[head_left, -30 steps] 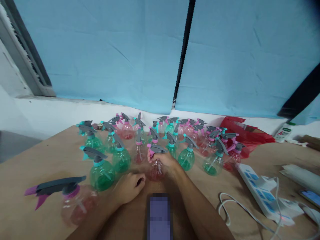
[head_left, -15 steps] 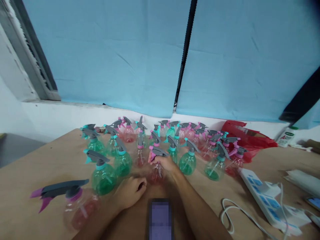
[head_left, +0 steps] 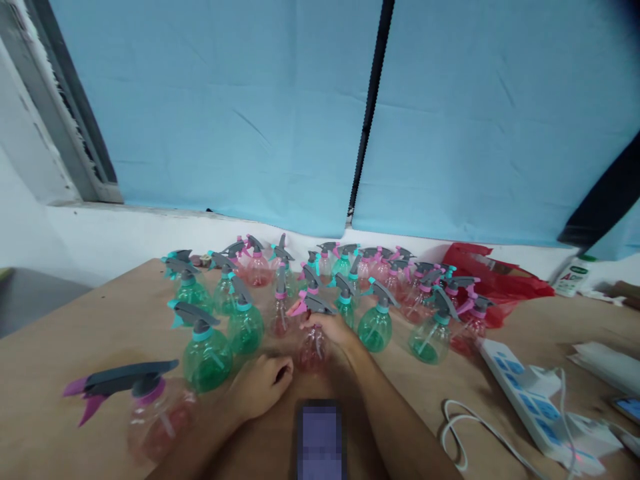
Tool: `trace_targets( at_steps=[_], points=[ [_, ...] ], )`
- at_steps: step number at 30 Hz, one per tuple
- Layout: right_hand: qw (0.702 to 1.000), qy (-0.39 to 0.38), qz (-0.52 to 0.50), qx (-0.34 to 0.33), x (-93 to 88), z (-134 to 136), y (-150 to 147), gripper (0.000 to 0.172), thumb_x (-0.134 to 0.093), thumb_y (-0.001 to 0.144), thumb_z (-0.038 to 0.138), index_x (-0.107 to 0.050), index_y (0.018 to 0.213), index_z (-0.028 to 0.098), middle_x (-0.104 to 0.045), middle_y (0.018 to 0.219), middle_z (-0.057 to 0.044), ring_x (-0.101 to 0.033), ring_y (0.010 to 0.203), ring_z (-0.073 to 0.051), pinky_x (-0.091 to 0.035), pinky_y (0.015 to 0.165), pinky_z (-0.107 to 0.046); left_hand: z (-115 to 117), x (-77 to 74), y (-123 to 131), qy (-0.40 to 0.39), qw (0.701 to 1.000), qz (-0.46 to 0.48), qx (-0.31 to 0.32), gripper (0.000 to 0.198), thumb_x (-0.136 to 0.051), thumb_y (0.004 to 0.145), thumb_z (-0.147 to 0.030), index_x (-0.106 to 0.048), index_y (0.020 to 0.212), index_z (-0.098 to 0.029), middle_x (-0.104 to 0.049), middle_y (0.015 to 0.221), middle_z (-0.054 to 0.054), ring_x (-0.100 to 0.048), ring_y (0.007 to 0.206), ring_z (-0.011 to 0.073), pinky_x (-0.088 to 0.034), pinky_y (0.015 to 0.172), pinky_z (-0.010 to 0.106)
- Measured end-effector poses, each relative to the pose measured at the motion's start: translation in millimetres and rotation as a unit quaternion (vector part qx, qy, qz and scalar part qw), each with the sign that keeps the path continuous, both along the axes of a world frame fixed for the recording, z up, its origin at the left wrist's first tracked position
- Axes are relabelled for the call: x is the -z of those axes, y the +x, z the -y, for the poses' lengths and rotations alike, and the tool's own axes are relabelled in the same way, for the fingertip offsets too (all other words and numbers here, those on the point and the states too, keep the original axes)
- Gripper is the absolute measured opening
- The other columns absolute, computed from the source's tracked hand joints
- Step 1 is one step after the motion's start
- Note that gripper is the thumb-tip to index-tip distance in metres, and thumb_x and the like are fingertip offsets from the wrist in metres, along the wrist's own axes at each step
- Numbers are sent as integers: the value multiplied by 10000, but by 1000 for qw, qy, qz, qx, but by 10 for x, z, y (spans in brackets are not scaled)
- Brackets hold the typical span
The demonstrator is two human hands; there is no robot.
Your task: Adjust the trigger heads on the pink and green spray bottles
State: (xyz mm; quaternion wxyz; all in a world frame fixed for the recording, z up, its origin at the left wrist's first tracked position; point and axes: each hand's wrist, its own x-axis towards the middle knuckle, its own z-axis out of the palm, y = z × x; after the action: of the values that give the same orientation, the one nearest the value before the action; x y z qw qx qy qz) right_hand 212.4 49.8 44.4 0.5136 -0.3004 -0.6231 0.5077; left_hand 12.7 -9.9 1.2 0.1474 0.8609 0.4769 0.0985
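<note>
My right hand (head_left: 327, 328) is closed around the neck of a pink spray bottle (head_left: 314, 353) with a grey head and pink trigger. That bottle stands upright on the table, its trigger swung out to the left. Curled into a loose fist, my left hand (head_left: 265, 383) lies on the table to the left, with nothing visible in it. Beside it are a green spray bottle (head_left: 207, 360) with a turquoise trigger and, nearest me, another pink spray bottle (head_left: 163, 423). Close to my right forearm stands a further green spray bottle (head_left: 375, 328).
Several more pink and green spray bottles crowd the table's back. A red plastic bag (head_left: 495, 280) and a white bottle (head_left: 573, 277) are at right. A power strip (head_left: 525, 387) with a white cable (head_left: 465, 417) lies front right. Blue curtains (head_left: 240, 120) hang behind.
The fingers of my right hand have loosened from the trigger, which now sticks out farther from the neck. My left hand has not visibly moved.
</note>
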Motion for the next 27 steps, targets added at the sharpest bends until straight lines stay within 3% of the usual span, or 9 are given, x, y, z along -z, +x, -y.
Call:
trace_targets(
  at_steps=[5, 11, 20, 27],
  points=[
    [999, -17, -28, -2, 84, -29, -15, 179, -617, 605, 269, -744, 720, 216, -671, 631, -4, -612, 642, -185, -488, 661, -301, -3, -1, 4, 1, 1000, -6, -2, 262, -443, 1000, -242, -675, 880, -235, -754, 875, 17, -699, 799, 202, -396, 711, 286],
    [1000, 11, -18, -6, 24, 13, -25, 298, -608, 646, 279, -786, 880, 228, -684, 665, -1, -644, 721, -206, -481, 686, -303, -2, -1, 2, 8, 1000, 5, 1, 253, -443, 991, -235, -652, 849, -232, -739, 855, 10, -688, 792, 190, -389, 700, 272],
    [999, -12, -50, -2, 103, -28, -65, 315, -643, 636, 267, -794, 906, 210, -686, 635, 11, -614, 602, -177, -477, 656, -299, -24, 62, -22, -4, 1000, 10, 0, 266, -433, 1004, -258, -667, 878, -242, -748, 882, 11, -696, 825, 195, -393, 720, 271],
    [997, 35, -66, -29, 57, 28, -85, 308, -729, 713, 310, -748, 1016, 257, -731, 801, 13, -624, 664, -167, -518, 746, -315, -22, 25, -9, -1, 1000, 25, 3, 254, -443, 990, -250, -645, 836, -236, -735, 844, 2, -686, 791, 181, -380, 708, 263]
  ],
)
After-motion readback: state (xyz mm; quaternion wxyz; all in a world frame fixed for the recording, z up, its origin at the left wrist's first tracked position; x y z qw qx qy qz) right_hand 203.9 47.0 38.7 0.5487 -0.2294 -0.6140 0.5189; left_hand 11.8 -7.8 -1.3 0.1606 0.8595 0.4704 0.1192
